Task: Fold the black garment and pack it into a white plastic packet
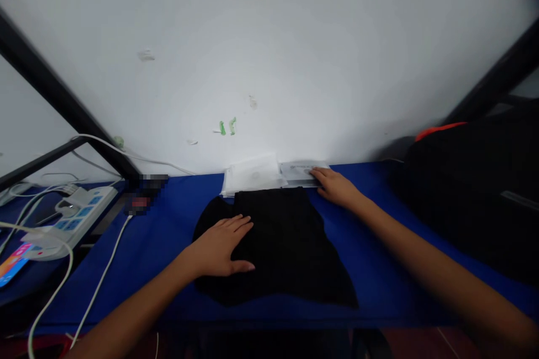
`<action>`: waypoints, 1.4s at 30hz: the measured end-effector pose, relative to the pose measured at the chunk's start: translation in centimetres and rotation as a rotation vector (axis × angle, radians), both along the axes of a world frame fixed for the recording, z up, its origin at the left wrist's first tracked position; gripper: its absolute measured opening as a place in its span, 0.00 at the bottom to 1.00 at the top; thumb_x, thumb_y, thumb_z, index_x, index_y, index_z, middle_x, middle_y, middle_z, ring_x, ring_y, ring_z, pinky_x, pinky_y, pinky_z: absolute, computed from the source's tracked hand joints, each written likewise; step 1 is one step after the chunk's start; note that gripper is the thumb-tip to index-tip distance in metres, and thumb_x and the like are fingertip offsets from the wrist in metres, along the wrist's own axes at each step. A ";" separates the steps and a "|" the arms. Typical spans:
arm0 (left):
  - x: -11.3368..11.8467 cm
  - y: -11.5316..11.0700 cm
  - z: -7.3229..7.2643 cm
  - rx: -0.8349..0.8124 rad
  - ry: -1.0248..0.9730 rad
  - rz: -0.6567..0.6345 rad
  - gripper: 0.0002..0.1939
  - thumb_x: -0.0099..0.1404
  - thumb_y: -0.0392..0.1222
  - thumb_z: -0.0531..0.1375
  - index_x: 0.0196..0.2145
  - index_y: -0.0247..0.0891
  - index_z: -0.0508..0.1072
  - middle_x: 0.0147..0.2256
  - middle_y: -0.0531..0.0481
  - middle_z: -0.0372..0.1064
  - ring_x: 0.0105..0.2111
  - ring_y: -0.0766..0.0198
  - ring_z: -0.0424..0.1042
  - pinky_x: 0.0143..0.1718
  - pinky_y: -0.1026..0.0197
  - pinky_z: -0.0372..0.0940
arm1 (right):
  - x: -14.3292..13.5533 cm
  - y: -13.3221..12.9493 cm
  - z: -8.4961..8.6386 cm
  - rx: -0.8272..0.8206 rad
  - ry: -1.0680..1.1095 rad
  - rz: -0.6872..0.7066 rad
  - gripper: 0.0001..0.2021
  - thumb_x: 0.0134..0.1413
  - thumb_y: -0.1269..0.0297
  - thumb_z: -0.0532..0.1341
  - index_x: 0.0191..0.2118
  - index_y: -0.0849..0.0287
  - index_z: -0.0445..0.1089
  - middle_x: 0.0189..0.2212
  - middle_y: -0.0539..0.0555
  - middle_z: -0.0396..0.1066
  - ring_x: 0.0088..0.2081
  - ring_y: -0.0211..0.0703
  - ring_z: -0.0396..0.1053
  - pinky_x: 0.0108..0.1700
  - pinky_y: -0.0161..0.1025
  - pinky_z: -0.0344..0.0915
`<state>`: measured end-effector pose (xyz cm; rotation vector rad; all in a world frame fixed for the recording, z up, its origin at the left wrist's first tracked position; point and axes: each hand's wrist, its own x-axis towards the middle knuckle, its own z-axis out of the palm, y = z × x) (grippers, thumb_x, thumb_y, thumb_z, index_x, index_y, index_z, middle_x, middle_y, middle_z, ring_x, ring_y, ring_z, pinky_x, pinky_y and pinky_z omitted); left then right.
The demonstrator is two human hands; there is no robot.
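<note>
A black cloth garment (286,247) lies spread on the blue tabletop, its straight edge toward the wall. My left hand (223,244) rests flat on the garment's left part, fingers stretched and thumb apart. Against the wall lie whitish, translucent plastic packets (252,175). Beside them on the right is a clear plastic packet (297,171) with a dark strip and some print. My right hand (334,185) reaches over to this packet with its fingertips on it. Whether those fingers pinch the plastic I cannot tell.
At left, a white power strip (82,219) carries plugs and loose cables, with a phone (14,263) near it. A white cable (103,280) runs to a dark blurred device (143,199). A large black bag (475,190) with orange trim fills the right side.
</note>
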<state>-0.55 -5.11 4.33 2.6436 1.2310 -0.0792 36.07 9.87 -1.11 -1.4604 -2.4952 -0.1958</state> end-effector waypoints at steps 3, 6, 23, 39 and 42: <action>-0.1 -0.6 0.3 0.039 0.035 0.048 0.48 0.57 0.67 0.62 0.65 0.36 0.56 0.64 0.34 0.53 0.61 0.38 0.58 0.58 0.38 0.55 | 0.0 0.7 -0.6 0.063 -0.058 -0.062 0.24 0.54 0.77 0.53 0.58 0.64 0.64 0.55 0.64 0.69 0.53 0.55 0.68 0.52 0.48 0.64; -0.6 -1.2 1.5 0.110 -0.017 0.059 0.43 0.56 0.67 0.63 0.61 0.37 0.63 0.56 0.37 0.66 0.53 0.43 0.66 0.54 0.42 0.59 | 0.5 0.4 -0.6 0.132 -0.087 -0.140 0.22 0.55 0.78 0.52 0.55 0.64 0.66 0.50 0.63 0.73 0.49 0.55 0.69 0.45 0.46 0.65; 1.9 -0.5 -0.1 0.666 -0.410 -0.053 0.22 0.69 0.50 0.58 0.55 0.33 0.64 0.50 0.36 0.67 0.50 0.50 0.67 0.48 0.49 0.66 | -8.2 -11.6 4.5 0.442 -0.084 0.313 0.17 0.60 0.76 0.53 0.55 0.65 0.66 0.47 0.60 0.75 0.42 0.50 0.69 0.38 0.43 0.63; 6.3 0.1 1.3 0.816 -0.475 -0.186 0.12 0.70 0.41 0.57 0.49 0.34 0.68 0.41 0.43 0.73 0.41 0.56 0.71 0.44 0.54 0.64 | -6.2 -13.2 5.1 0.278 0.654 0.508 0.05 0.60 0.72 0.60 0.41 0.55 0.69 0.32 0.54 0.73 0.35 0.45 0.70 0.34 0.42 0.70; 8.6 0.3 1.8 0.884 -0.557 -0.271 0.09 0.71 0.41 0.57 0.45 0.34 0.68 0.36 0.47 0.74 0.37 0.60 0.71 0.40 0.57 0.63 | -7.8 -14.0 5.6 0.241 0.765 0.563 0.06 0.60 0.73 0.60 0.41 0.56 0.69 0.32 0.55 0.72 0.34 0.44 0.69 0.34 0.42 0.70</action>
